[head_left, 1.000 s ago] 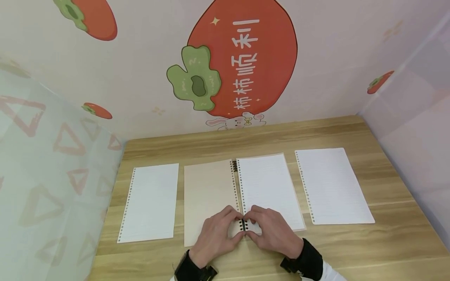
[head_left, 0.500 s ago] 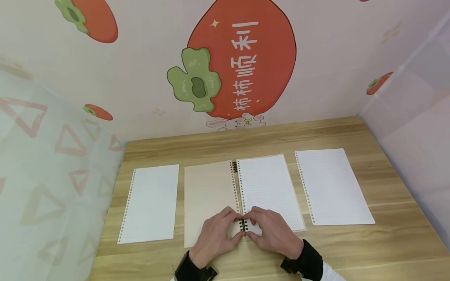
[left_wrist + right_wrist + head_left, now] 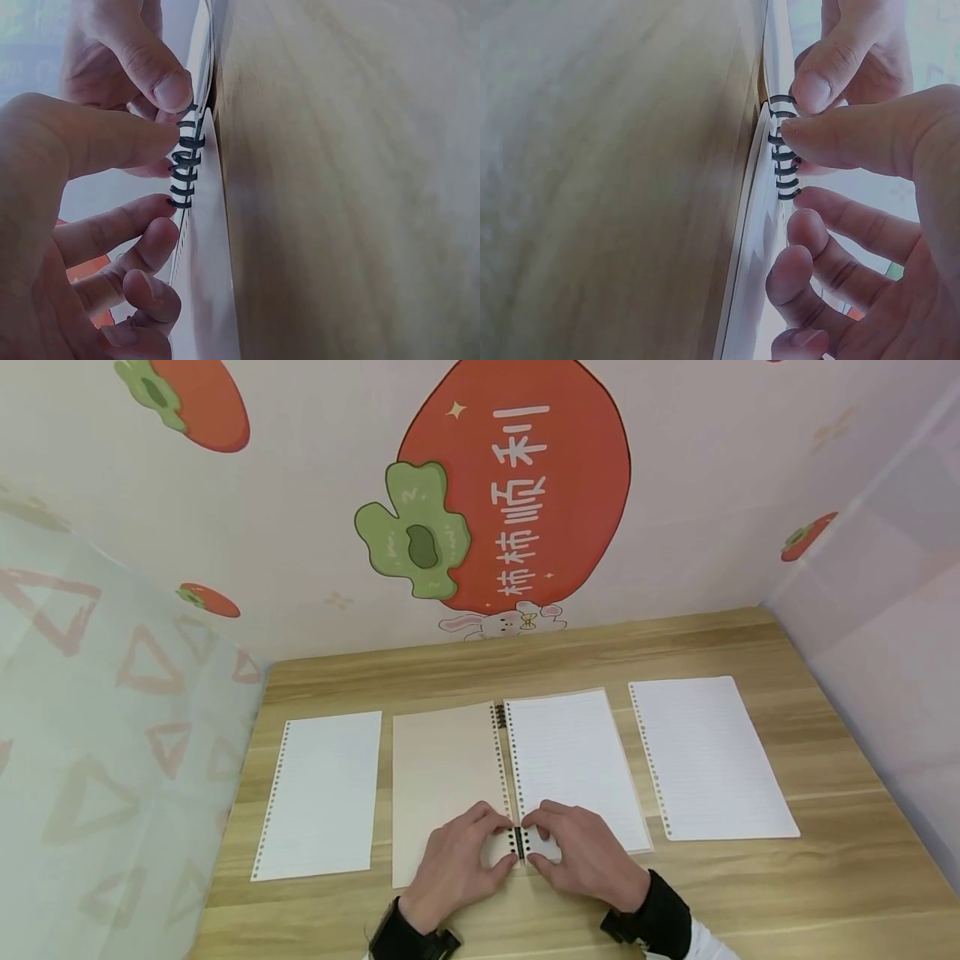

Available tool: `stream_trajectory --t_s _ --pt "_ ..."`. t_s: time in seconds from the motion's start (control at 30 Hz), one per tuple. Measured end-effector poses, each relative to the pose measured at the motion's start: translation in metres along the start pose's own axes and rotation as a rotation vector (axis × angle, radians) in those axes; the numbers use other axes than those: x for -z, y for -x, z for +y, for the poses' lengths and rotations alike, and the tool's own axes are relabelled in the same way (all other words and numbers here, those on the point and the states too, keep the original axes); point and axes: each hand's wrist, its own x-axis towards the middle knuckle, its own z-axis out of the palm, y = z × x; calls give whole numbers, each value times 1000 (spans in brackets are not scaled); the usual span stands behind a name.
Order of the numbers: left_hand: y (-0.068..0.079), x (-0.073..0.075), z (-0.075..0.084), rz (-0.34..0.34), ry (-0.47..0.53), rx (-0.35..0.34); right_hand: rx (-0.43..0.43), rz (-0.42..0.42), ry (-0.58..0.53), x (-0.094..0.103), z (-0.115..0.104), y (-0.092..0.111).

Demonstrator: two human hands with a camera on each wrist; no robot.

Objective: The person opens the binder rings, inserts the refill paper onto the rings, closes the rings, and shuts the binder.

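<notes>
An open loose-leaf notebook lies in front of me, with a tan cover (image 3: 446, 777) on its left and white lined pages (image 3: 566, 760) on its right. A short black binding ring clip (image 3: 518, 842) joins the two halves at the near end of the spine. My left hand (image 3: 459, 858) has thumb and index finger at the two ends of this clip from the left. From the right, my right hand (image 3: 581, 853) grips it the same way. Both wrist views show several black rings (image 3: 186, 169) running through the punched edge between the fingertips.
One loose punched sheet (image 3: 318, 793) lies left of the notebook, another loose lined sheet (image 3: 712, 760) right of it. A second black ring clip (image 3: 501, 717) sits at the spine's far end. The wooden table (image 3: 525, 656) meets printed walls at the back and sides.
The fingertips of both hands have drawn slightly apart at the near ring clip, the left hand shifting a little left. The notebook and loose sheets stay where they were.
</notes>
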Motion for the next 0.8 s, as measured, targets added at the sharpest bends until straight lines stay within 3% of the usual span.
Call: stream_trajectory --t_s 0.8 --pt "0 4 -3 -25 -16 4 -26 -55 -30 3 0 -1"
